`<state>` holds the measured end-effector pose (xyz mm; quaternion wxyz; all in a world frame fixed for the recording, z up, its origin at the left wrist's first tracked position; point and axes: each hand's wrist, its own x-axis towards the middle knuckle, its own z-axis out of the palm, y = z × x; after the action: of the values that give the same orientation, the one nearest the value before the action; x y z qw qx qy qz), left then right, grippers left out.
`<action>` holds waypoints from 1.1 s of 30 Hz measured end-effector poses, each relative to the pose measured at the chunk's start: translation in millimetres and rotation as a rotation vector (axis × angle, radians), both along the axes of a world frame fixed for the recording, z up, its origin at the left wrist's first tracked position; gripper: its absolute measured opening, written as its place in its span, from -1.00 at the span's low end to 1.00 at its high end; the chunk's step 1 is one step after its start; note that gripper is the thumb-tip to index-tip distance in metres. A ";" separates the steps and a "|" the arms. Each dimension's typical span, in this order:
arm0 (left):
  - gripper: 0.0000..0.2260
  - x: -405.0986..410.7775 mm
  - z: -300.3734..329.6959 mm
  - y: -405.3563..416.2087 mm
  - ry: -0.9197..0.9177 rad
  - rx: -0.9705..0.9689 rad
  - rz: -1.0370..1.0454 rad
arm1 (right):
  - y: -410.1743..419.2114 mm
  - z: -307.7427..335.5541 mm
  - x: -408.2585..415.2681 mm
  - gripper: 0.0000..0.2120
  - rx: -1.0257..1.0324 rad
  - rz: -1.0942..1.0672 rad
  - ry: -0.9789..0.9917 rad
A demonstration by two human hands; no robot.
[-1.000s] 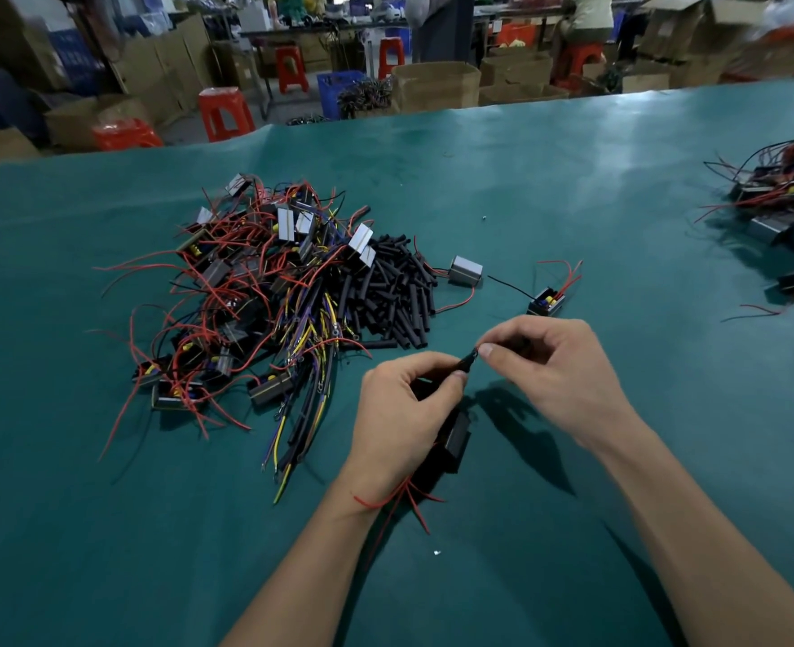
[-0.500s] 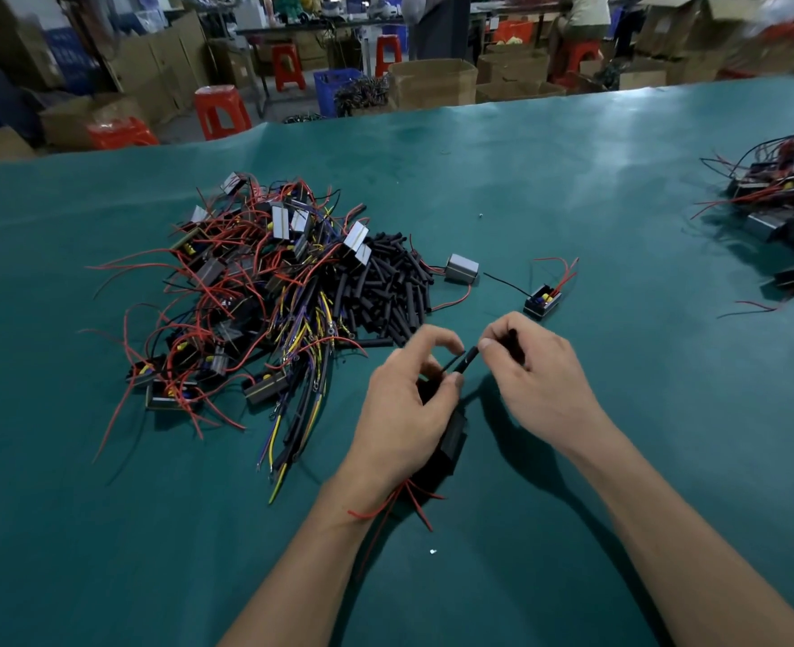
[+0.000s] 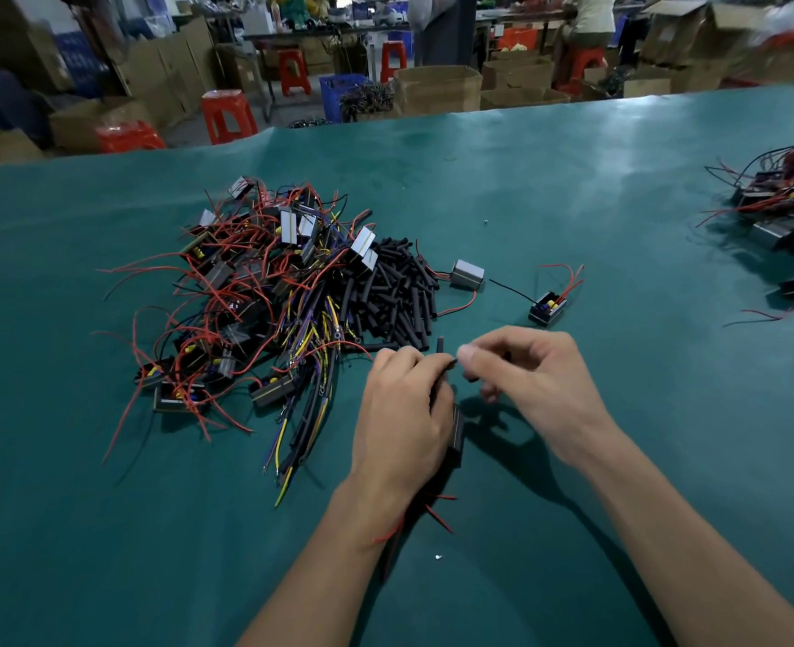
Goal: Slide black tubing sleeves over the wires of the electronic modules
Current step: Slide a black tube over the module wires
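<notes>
One head-worn wide-angle view looks forward and down, close over the green table (image 3: 572,189), workshop beyond.

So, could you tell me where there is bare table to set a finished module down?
The green table lies bare between the lone open module and the pile at the right edge, and near you, left of the left hand. It is crowded around the big wire pile and the black sleeves.

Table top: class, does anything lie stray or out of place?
Yes. Two modules sit apart from the main pile: a grey one and an open one. A white speck lies near the left wrist.
</notes>
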<state>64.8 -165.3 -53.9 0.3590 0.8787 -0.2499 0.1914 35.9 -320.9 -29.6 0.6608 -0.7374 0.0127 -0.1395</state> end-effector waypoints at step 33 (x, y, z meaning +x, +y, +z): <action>-0.91 4.9 -2.7 1.9 0.092 -0.193 -0.051 | -32.7 0.5 2.3 -0.94 0.334 -0.029 0.075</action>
<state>69.7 -163.5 -56.6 0.4578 0.8413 -0.2356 0.1648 38.2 -353.5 -29.2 0.7713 -0.6216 0.0710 -0.1173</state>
